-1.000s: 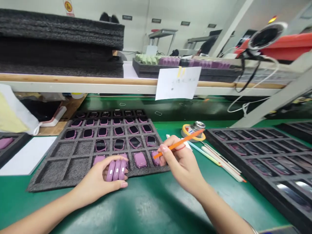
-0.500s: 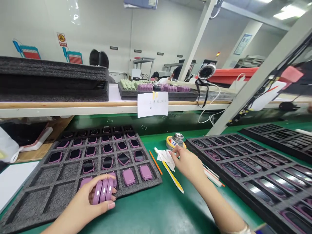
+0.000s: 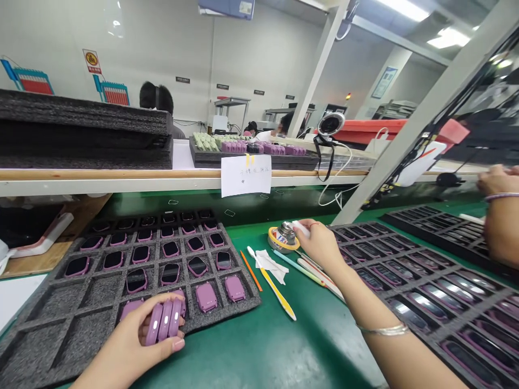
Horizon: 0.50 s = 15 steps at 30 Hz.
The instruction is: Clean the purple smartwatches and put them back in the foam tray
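Several purple watch cases (image 3: 164, 321) are stacked side by side in my left hand (image 3: 135, 337), above the front edge of a grey foam tray (image 3: 87, 335). My right hand (image 3: 322, 246) pinches a small white piece of tissue (image 3: 301, 229) beside a metal-topped container (image 3: 287, 231), which stands within a yellow tape ring (image 3: 272, 241). A crumpled white tissue (image 3: 274, 267) lies on the green table between an orange stick (image 3: 251, 271) and a pale green brush (image 3: 299, 268). The yellow and white toothbrush (image 3: 278, 294) partly adjoins the tissue.
Another foam tray (image 3: 409, 292) of dark-screened watches fills the right side. Behind it is a further black tray (image 3: 433, 229). Another person's hand (image 3: 500, 186) shows at the right edge. A slanted metal post (image 3: 421, 119) and a shelf edge (image 3: 194, 183) cross the view.
My right hand has risen from the tissue on the table to the metal-topped container, now with a white piece in its fingers. The view has shifted, and another person's hand has appeared at right.
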Each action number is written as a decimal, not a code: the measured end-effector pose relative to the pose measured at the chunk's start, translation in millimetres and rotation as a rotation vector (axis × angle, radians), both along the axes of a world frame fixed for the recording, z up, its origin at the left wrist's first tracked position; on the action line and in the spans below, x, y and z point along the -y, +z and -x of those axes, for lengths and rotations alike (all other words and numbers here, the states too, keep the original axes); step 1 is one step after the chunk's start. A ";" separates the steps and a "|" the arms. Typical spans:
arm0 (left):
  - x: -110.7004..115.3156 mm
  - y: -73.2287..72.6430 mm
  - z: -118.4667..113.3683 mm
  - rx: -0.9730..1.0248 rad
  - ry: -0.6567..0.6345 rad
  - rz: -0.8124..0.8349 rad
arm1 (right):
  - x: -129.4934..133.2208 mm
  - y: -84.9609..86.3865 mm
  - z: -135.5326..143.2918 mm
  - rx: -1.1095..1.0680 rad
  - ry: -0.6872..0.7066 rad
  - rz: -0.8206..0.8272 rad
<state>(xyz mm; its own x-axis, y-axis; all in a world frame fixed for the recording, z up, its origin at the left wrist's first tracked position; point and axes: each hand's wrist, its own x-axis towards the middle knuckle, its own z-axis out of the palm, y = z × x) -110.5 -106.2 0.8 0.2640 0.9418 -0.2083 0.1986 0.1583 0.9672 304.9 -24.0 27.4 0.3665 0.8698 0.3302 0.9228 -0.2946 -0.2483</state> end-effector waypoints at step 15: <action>3.4 11.5 -0.1 -0.010 -0.122 0.023 | -2.9 28.0 47.1 -0.020 0.235 -0.091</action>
<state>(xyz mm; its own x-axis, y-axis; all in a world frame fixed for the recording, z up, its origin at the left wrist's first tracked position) -110.4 -109.6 12.3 0.3739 0.8979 -0.2323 0.2273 0.1541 0.9616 257.9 -21.1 55.4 0.1652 0.8988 0.4060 0.9580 -0.0483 -0.2828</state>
